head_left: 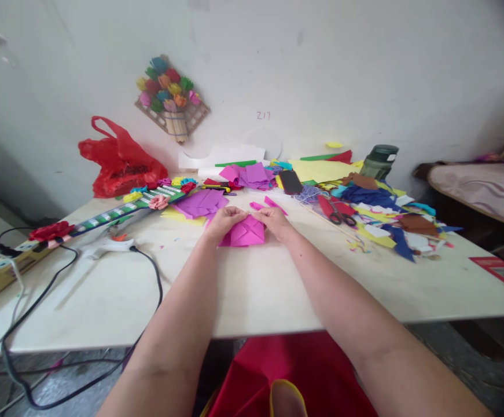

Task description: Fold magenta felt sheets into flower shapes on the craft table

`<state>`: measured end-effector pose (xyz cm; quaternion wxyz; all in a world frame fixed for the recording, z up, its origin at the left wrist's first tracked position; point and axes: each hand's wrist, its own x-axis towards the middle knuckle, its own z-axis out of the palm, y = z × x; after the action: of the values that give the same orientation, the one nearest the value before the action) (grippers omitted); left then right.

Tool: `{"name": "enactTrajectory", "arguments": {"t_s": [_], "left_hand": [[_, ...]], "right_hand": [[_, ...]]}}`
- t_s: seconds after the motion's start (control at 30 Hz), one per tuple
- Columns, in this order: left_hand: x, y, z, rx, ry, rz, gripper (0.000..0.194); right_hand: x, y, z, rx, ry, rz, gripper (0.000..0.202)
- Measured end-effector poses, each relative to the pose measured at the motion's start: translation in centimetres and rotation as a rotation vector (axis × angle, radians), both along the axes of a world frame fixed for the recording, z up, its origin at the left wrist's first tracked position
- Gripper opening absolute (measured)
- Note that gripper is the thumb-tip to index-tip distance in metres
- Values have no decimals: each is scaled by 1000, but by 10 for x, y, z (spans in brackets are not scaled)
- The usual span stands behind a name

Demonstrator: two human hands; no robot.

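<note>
Both of my hands meet over a folded magenta paper sheet (248,231) near the middle of the table. My left hand (227,223) pinches its upper left part between thumb and fingers. On the other side, my right hand (275,222) grips the upper right part, its fingertips close to the left ones. Crease lines show across the sheet. Just behind the right hand lie narrow magenta paper strips (273,204). A stack of purple paper pieces (202,202) rests beyond my left hand.
Red-handled scissors (338,214) lie beside a heap of coloured paper scraps (386,208) at right. A phone (290,182) and green bottle (379,162) are farther back. At left are a hot glue gun (108,246) with its cord, a power strip (0,272) and a red plastic bag (119,159).
</note>
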<state>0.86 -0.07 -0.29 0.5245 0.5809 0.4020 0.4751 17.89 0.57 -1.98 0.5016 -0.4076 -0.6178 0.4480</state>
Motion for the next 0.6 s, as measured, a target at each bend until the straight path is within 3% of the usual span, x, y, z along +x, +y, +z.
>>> {"name": "enactTrajectory", "arguments": {"t_s": [0.23, 0.6], "left_hand": [[1, 0, 0, 33, 33, 50, 37], [-6, 3, -4, -26, 5, 46, 42]], "right_hand": [[0, -6, 7, -67, 110, 38, 48], [1, 1, 2, -51, 98, -53, 43]]}}
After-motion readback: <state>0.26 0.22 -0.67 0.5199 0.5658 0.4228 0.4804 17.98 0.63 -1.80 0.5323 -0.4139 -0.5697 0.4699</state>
